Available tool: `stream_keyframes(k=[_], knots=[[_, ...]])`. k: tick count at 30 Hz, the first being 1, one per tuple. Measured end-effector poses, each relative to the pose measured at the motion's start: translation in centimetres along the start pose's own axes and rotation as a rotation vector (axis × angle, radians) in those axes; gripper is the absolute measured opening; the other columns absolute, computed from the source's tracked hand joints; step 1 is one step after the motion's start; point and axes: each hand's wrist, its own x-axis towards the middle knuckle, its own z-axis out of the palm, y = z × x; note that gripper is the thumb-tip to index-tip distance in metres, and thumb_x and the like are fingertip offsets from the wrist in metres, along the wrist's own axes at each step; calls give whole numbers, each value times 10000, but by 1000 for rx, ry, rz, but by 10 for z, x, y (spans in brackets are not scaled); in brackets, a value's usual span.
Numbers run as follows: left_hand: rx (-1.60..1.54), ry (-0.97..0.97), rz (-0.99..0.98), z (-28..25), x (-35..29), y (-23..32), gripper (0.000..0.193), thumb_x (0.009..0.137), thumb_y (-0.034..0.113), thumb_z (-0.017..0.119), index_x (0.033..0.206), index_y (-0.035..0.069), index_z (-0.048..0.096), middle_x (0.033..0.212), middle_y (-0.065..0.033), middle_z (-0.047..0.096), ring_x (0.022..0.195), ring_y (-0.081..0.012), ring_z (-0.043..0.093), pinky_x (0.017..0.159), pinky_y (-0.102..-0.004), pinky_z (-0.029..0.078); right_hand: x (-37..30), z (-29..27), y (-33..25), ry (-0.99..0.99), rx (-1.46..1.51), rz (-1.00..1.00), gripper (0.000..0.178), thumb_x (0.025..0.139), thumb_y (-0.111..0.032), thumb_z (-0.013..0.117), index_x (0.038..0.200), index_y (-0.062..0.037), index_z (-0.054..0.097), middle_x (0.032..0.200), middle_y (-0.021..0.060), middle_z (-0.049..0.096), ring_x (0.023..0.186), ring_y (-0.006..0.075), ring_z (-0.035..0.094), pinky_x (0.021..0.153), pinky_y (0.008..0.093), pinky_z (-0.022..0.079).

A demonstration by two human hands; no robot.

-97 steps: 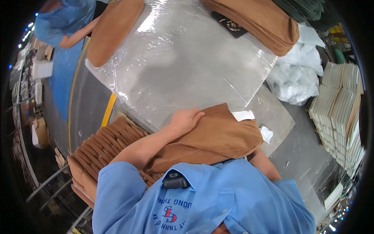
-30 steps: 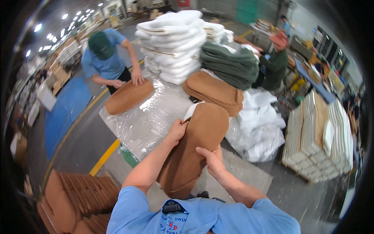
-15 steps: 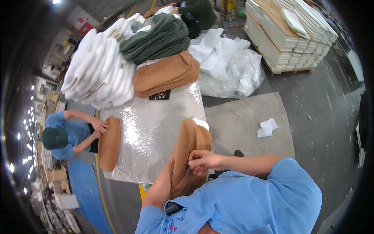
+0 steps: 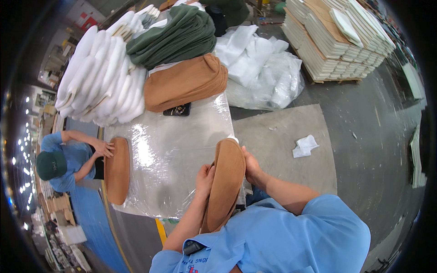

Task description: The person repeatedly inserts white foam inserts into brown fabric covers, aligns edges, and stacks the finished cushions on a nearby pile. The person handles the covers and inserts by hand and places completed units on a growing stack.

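Hands [image 4: 205, 178] [image 4: 252, 168] on cushion [image 4: 226, 175], left curled, right flatter

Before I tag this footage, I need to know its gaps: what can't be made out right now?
All in the head view:
Right hand: some fingers are hidden behind the brown fabric piece.
Underside of that piece: turned away from the camera.
Black flat item: partly covered by the brown stack.
Dark-clothed co-worker: cut off by the top edge.
Clutter at lower left: too small and blurred to identify.
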Motion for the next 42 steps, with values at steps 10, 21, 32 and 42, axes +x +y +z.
stream_keyframes(k=[10,21,32,42], knots=[[-642,-654,-510,-9,53,-27,351,1015,261,714,1256,7,694,1113,-55,760,922,-140,731,797,-319,606,-9,18,-50,115,26,173,503,1146,-424,366,1383,-38,585,1290,132,694,1114,281,687,965,431,568],[232,303,255,48,43,14,166,1006,176,689,963,16,689,829,-124,662,727,-267,625,672,-355,486,43,-42,-26,-144,-503,-102,361,1076,-365,595,1246,-64,701,1138,50,722,990,173,669,893,327,545],[47,395,276,67,31,29,58,936,36,713,900,29,667,814,-140,552,705,-334,558,622,-434,453,41,92,-187,-670,-1608,-248,275,1035,-264,634,1002,-14,746,987,123,685,871,259,650,800,366,528],[-40,434,286,53,32,35,98,934,57,728,858,28,673,777,-126,551,664,-302,550,591,-401,444,33,98,-188,-870,-1630,-157,263,1003,-239,660,897,-7,722,957,136,667,879,290,657,799,393,522]])
